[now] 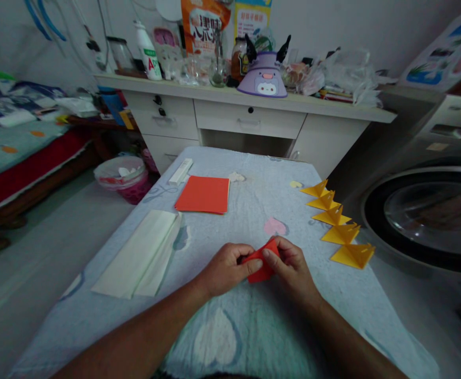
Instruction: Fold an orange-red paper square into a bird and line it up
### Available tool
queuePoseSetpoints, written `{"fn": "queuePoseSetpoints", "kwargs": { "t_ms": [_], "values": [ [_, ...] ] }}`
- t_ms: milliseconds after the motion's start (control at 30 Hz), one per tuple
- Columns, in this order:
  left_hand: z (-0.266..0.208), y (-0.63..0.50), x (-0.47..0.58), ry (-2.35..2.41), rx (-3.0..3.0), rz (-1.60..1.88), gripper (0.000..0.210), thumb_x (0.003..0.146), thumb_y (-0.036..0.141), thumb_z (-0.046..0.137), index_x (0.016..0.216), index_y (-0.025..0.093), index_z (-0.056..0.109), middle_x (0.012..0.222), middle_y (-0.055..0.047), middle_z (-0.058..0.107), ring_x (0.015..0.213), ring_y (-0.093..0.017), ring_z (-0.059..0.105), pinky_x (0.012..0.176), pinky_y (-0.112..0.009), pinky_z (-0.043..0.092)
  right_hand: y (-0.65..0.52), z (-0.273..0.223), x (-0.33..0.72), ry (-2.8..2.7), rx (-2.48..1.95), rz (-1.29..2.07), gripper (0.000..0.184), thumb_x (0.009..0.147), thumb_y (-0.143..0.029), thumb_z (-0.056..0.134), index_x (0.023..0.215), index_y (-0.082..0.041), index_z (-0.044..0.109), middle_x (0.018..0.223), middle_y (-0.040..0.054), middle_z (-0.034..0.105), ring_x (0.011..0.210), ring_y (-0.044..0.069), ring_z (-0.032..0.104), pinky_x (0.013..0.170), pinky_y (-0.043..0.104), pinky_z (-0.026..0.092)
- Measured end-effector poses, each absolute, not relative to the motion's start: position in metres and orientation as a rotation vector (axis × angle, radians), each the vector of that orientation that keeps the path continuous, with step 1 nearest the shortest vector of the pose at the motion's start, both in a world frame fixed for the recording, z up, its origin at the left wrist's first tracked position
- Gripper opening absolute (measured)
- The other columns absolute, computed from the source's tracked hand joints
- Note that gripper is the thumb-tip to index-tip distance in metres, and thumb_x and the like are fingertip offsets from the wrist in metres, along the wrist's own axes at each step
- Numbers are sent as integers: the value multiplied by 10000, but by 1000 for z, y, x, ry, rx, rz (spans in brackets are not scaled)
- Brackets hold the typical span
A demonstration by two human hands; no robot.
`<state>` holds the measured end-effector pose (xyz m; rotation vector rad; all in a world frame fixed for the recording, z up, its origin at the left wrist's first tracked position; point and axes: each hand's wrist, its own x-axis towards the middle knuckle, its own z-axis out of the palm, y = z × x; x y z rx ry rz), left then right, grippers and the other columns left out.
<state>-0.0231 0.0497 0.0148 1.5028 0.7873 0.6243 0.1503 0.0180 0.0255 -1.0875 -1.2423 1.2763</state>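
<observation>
Between my two hands is a small piece of folded red paper [262, 272], held just above the cloth-covered table. My left hand [227, 268] pinches its left side, thumb on top. On the other side, my right hand [293, 263] grips the upper right part with its thumb pressed on the paper and the fingers curled behind. Farther up the table lies a stack of square red paper [202, 195]. Several folded yellow paper pieces [352, 256] with pointed tips stand in a row along the right edge.
A folded pale sheet [136, 255] lies at the left of the tablecloth [218, 337], and a narrow white box [181, 171] is near the far left corner. Behind stands a cluttered white desk [250, 113]. A washing machine [423, 210] is at right, a waste bin [122, 176] at left.
</observation>
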Motion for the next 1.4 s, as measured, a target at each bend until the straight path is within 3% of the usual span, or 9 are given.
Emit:
{"fn": "queuePoseSetpoints", "kwargs": {
  "t_ms": [667,900,1033,1233,1400],
  "values": [
    [9,47,-16,809,1512,575,330,844,439,596,706,144,543,637,40,409,593,-95,369,538,-228,270,19,26,154,-1283,-1156,1286,315,830,-446,662,713,-175,553,605,-32,506,537,89,414,490,209,327],
    [9,45,-17,808,1549,552,291,834,400,591,693,157,515,634,44,416,581,-93,373,522,-225,260,16,27,158,-1210,-1237,1330,406,895,-510,550,663,-178,519,534,-55,410,476,79,340,437,207,259],
    [7,45,-17,823,1540,570,333,832,438,593,678,152,524,612,46,407,569,-92,368,517,-226,260,18,29,159,-1269,-1234,1299,454,924,-546,481,668,-173,529,551,-42,433,496,86,365,465,216,290],
    [11,45,-16,878,1586,582,371,842,467,582,673,136,568,615,35,426,586,-98,387,523,-224,272,22,31,156,-1380,-1194,1336,365,792,-493,697,714,-172,542,594,-47,478,541,88,407,510,214,336],
    [11,45,-16,863,1621,569,307,840,399,580,667,146,551,618,38,421,590,-99,393,530,-221,279,21,29,156,-1341,-1209,1365,393,825,-498,655,648,-166,540,551,-50,452,504,77,373,479,213,292]
  ]
}}
